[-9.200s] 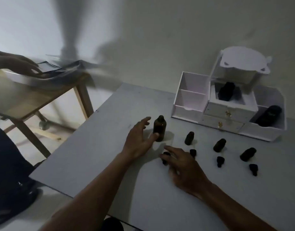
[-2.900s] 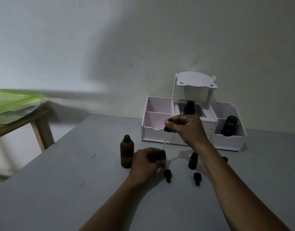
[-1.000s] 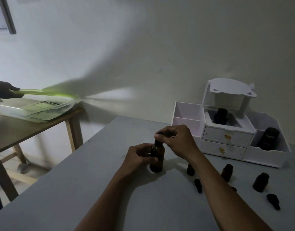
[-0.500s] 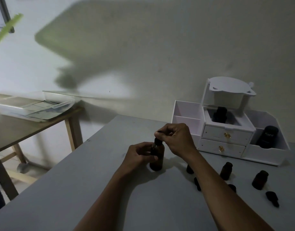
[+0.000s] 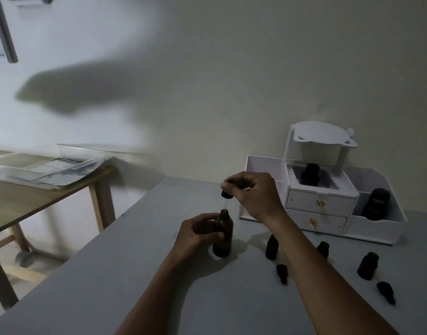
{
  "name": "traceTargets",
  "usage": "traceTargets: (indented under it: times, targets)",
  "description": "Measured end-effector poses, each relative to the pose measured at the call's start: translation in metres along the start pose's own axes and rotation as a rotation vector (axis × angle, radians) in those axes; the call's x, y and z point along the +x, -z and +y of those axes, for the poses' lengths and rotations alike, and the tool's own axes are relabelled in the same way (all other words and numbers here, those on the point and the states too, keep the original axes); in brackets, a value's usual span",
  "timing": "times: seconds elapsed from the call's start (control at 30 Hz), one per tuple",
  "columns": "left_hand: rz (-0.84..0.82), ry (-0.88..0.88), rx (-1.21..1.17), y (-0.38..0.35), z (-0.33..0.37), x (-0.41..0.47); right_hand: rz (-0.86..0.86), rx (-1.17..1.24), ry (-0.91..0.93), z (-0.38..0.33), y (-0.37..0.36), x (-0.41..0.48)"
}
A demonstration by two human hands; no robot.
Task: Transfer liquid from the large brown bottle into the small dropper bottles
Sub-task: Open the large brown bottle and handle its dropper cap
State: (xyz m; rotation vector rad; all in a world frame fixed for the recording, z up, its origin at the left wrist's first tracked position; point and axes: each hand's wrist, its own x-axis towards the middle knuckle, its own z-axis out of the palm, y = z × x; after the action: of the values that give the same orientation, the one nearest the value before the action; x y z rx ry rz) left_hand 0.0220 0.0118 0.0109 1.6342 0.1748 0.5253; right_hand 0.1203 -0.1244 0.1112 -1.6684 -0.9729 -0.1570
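The large brown bottle (image 5: 224,238) stands upright on the grey table (image 5: 135,274), its mouth uncovered. My left hand (image 5: 198,232) grips its body from the left. My right hand (image 5: 253,194) pinches a black dropper (image 5: 226,195) a little above the bottle's mouth; the thin glass tube hangs down toward the neck. Three small dropper bottles stand open to the right: one (image 5: 272,247) near my right forearm, one (image 5: 323,249) partly behind it, one (image 5: 368,265) farther right. Two loose dropper caps (image 5: 282,273) (image 5: 386,291) lie on the table.
A white organiser (image 5: 321,204) with two drawers stands at the back right, holding dark containers (image 5: 309,174) (image 5: 375,201). A wooden side table (image 5: 38,204) at left carries a clear tray (image 5: 45,165) of papers. The wall is close behind.
My right hand has lifted the dropper up out of the large bottle's neck; half a second ago it sat at the mouth. My left hand still holds the bottle.
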Motion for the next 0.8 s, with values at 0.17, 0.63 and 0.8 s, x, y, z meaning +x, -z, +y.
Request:
traceTargets:
  times: [0.17,0.63,0.8]
  targets:
    - [0.322,-0.267,0.122,0.000,0.011,-0.003,0.075,0.098,0.037,-0.034,0.033,0.017]
    - [0.098,-0.113,0.141,-0.106,0.024,-0.022,0.282,0.153,-0.042,-0.012,0.123,-0.011]
    - [0.056,-0.027,0.233,-0.116,0.004,-0.003,0.243,0.112,-0.138,0.017,0.122,-0.018]
